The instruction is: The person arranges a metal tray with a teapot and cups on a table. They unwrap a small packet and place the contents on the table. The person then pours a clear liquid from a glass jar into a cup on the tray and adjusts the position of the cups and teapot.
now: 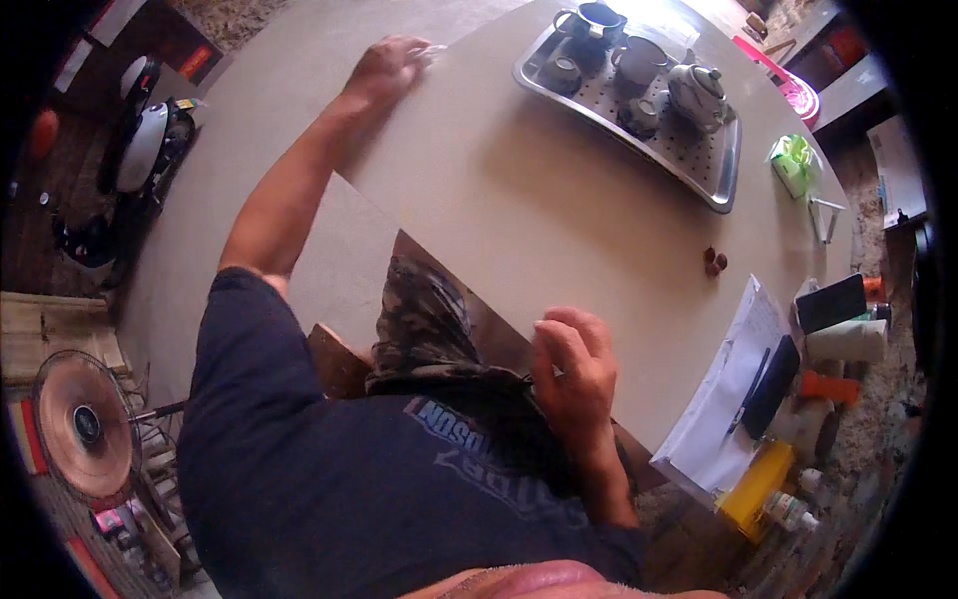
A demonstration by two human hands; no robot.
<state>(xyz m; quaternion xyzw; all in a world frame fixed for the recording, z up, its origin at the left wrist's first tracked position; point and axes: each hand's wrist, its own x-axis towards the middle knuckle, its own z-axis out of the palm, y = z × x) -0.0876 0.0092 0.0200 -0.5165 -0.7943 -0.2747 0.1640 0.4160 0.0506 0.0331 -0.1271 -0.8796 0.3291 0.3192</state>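
My left hand point(389, 69) is stretched out over the far left of the pale tabletop point(449, 150), its fingers closed on a small white thing, perhaps a crumpled tissue. Close to my body, at the table's near edge, my right hand point(576, 367) is loosely curled with no object visible in it. A perforated metal tray point(625, 138) at the back right holds a marbled teapot point(697, 93), a dark mug point(595, 22), a lighter mug point(640, 60) and small cups point(563, 71). Several small dark red round things point(715, 262) lie to the right of my right hand.
Papers point(730, 404) with a pen point(748, 393) and a black case point(772, 385) lie at right, near a phone point(831, 302), a yellow box point(756, 490) and a bottle point(789, 511). Beyond are a green tissue pack point(793, 161) and a pink basket point(799, 97). A fan point(86, 427) stands left.
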